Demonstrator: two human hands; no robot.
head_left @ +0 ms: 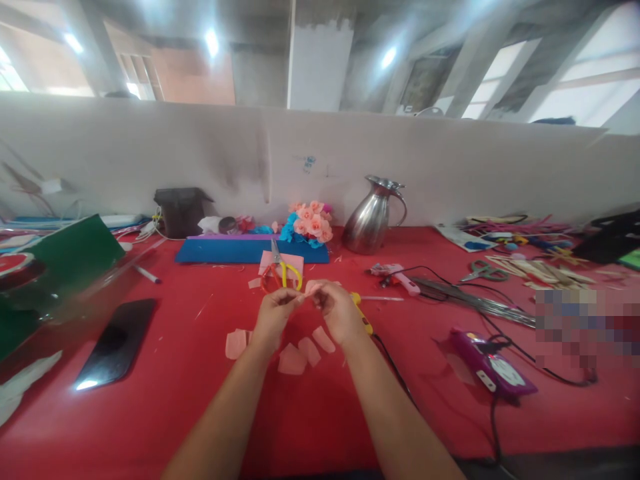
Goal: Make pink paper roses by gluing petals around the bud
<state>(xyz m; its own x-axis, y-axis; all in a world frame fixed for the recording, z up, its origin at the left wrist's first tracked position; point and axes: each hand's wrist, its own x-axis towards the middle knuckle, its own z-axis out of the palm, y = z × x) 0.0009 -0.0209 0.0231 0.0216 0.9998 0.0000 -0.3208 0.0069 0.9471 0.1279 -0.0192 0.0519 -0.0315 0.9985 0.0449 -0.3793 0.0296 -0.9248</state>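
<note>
My left hand (275,318) and my right hand (340,312) meet over the middle of the red table. Both pinch a small piece of pink paper (313,287) between their fingertips. Below them lie several cut pink paper petals (293,359), with a further small stack (236,344) by my left wrist. Just beyond my fingers, scissors (283,267) with red and yellow handles rest on a folded pink paper (295,261). A yellow-handled tool (364,313) with a black cord is partly hidden behind my right hand.
Behind stand a bunch of pink paper flowers (311,223), a blue slab (225,251) and a steel jug (371,217). A phone (117,341) lies left. Rightward are a pink glue gun (397,275), wires (470,301), green-handled scissors (484,271) and a purple power strip (493,365) with trailing cords.
</note>
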